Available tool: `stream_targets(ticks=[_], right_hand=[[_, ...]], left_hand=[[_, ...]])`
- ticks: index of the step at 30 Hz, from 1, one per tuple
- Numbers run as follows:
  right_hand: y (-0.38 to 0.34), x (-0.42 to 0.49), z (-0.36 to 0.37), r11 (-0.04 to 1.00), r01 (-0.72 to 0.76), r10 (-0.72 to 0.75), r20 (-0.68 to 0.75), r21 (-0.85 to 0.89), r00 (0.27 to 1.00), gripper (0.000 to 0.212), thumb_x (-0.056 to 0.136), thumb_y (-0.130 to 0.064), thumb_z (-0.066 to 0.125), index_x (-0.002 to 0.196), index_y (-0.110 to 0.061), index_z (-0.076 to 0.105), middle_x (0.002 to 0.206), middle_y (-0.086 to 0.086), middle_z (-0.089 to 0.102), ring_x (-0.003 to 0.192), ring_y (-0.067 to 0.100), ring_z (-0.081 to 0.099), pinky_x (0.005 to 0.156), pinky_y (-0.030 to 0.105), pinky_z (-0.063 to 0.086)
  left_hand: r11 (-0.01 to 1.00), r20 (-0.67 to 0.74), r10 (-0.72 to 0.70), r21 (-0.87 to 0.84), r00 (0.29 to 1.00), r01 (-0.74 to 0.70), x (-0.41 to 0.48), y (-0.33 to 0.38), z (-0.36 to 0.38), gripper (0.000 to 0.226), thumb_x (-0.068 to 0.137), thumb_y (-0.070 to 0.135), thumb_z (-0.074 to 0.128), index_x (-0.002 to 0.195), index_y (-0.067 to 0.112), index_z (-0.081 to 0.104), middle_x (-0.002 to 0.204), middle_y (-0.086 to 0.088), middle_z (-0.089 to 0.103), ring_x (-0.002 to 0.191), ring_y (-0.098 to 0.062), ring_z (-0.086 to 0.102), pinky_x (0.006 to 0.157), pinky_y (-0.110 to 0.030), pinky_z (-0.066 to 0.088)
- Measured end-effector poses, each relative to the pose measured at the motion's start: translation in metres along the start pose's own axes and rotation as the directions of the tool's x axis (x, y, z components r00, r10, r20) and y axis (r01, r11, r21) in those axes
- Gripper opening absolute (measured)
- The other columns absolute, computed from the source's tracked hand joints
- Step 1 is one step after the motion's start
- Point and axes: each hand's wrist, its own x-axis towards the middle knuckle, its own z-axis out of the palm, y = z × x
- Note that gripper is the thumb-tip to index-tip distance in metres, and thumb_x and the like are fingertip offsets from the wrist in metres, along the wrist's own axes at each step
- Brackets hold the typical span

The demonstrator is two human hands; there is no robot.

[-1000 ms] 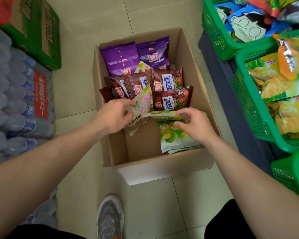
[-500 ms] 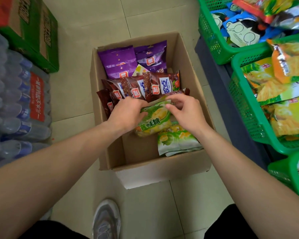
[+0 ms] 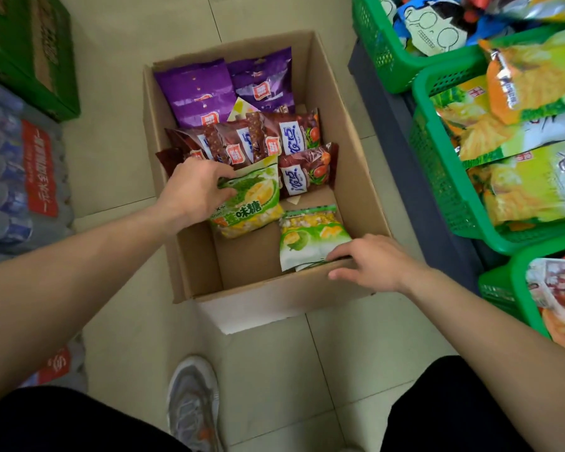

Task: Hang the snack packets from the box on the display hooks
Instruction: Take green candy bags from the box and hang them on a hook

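An open cardboard box (image 3: pixel 356 177) stands on the tiled floor. At its far end lie purple packets (image 3: pixel 203 93), with several dark red packets (image 3: pixel 294 135) in the middle. My left hand (image 3: pixel 193 187) grips a green and yellow durian candy packet (image 3: pixel 252 203), held above the box's left side. A second green packet (image 3: pixel 310 236) lies flat at the near right of the box. My right hand (image 3: pixel 375 262) rests at the box's near right rim, fingertips on that packet's lower corner, fingers spread. No display hooks are in view.
Green plastic baskets (image 3: pixel 434 177) full of snack bags line a dark shelf on the right. Shrink-wrapped water bottles (image 3: pixel 17 177) and a green carton (image 3: pixel 30 50) stand on the left. My grey shoe (image 3: pixel 193 402) is on the floor in front of the box.
My right hand let go of the durian packet and dropped back to the near right rim of the box. My left hand keeps the packet, now held more upright.
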Motion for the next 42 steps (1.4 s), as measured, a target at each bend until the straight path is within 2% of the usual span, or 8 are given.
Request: stream_targets(ticks=[7, 12, 19, 24, 26, 32, 38, 42], right_hand=[[-0.001, 0.003, 0.010, 0.961, 0.029, 0.030, -0.207, 0.277, 0.978, 0.026, 0.071, -0.035, 0.087, 0.093, -0.034, 0.073, 0.092, -0.012, 0.072, 0.088, 0.010, 0.065, 0.082, 0.029, 0.052], [0.003, 0.000, 0.006, 0.859, 0.129, -0.001, -0.251, 0.495, 0.968, 0.016, 0.084, -0.019, 0.077, 0.098, -0.027, 0.078, 0.087, -0.011, 0.072, 0.077, -0.001, 0.062, 0.078, 0.020, 0.049], [-0.006, 0.004, 0.005, 0.916, 0.123, -0.036, -0.228, 0.382, 0.973, 0.043, 0.076, -0.041, 0.081, 0.116, -0.031, 0.066, 0.094, -0.016, 0.053, 0.075, 0.002, 0.052, 0.071, 0.019, 0.040], [-0.004, 0.011, 0.007, 0.977, 0.077, -0.061, -0.087, 0.201, 0.994, 0.077, 0.078, -0.063, 0.070, 0.142, -0.027, 0.049, 0.141, -0.009, 0.040, 0.132, 0.011, 0.037, 0.110, 0.032, 0.035], [-0.004, 0.014, 0.008, 0.998, 0.049, -0.048, -0.015, 0.050, 0.999, 0.080, 0.080, -0.071, 0.059, 0.147, -0.030, 0.042, 0.152, -0.008, 0.039, 0.139, 0.015, 0.036, 0.113, 0.038, 0.035], [-0.007, 0.014, 0.004, 0.999, 0.014, -0.011, 0.104, -0.029, 0.995, 0.058, 0.086, -0.071, 0.052, 0.132, -0.036, 0.056, 0.117, -0.006, 0.067, 0.110, 0.021, 0.060, 0.085, 0.037, 0.050], [-0.011, 0.014, 0.002, 0.996, 0.002, 0.001, -0.035, 0.090, 0.999, 0.043, 0.075, -0.053, 0.078, 0.114, -0.036, 0.067, 0.109, -0.010, 0.071, 0.106, 0.020, 0.061, 0.085, 0.031, 0.049], [-0.011, 0.015, 0.005, 0.984, 0.026, -0.019, -0.042, 0.177, 0.999, 0.060, 0.077, -0.047, 0.079, 0.132, -0.033, 0.060, 0.111, -0.012, 0.065, 0.111, 0.016, 0.056, 0.094, 0.032, 0.045]], left_hand=[[1.000, 0.012, -0.016, 0.007, 1.000, 0.016, -0.004, 0.003, 0.002, 0.038, 0.083, 0.027, 0.075, 0.118, 0.014, 0.068, 0.116, -0.009, 0.069, 0.109, -0.030, 0.061, 0.095, -0.039, 0.050], [1.000, 0.025, -0.013, 0.003, 1.000, 0.013, -0.007, 0.005, 0.003, 0.040, 0.083, 0.028, 0.075, 0.120, 0.015, 0.067, 0.119, -0.007, 0.068, 0.112, -0.027, 0.060, 0.097, -0.037, 0.048], [0.999, 0.045, -0.005, 0.046, 0.999, 0.003, -0.006, 0.004, 0.003, 0.039, 0.084, 0.029, 0.073, 0.120, 0.014, 0.067, 0.115, -0.008, 0.070, 0.107, -0.028, 0.062, 0.093, -0.035, 0.049], [0.998, 0.048, 0.041, 0.048, 0.998, -0.044, -0.008, 0.005, 0.003, 0.041, 0.084, 0.028, 0.073, 0.122, 0.013, 0.066, 0.119, -0.006, 0.068, 0.111, -0.026, 0.061, 0.095, -0.038, 0.050], [0.997, 0.046, 0.053, 0.044, 0.998, -0.056, -0.008, 0.005, 0.004, 0.041, 0.084, 0.027, 0.073, 0.122, 0.012, 0.066, 0.120, -0.005, 0.068, 0.112, -0.025, 0.060, 0.095, -0.038, 0.050], [0.996, 0.044, 0.063, 0.054, 0.997, -0.065, -0.009, 0.004, 0.004, 0.040, 0.085, 0.027, 0.073, 0.122, 0.013, 0.066, 0.120, -0.005, 0.067, 0.113, -0.025, 0.059, 0.093, -0.036, 0.050], [0.996, 0.046, 0.065, 0.054, 0.997, -0.067, -0.011, 0.004, 0.003, 0.039, 0.085, 0.026, 0.072, 0.122, 0.013, 0.066, 0.118, -0.006, 0.068, 0.112, -0.024, 0.059, 0.090, -0.036, 0.050], [0.996, 0.043, 0.061, 0.060, 0.997, -0.063, -0.010, 0.003, 0.003, 0.039, 0.085, 0.027, 0.072, 0.121, 0.013, 0.066, 0.118, -0.006, 0.068, 0.112, -0.025, 0.059, 0.090, -0.037, 0.051]])
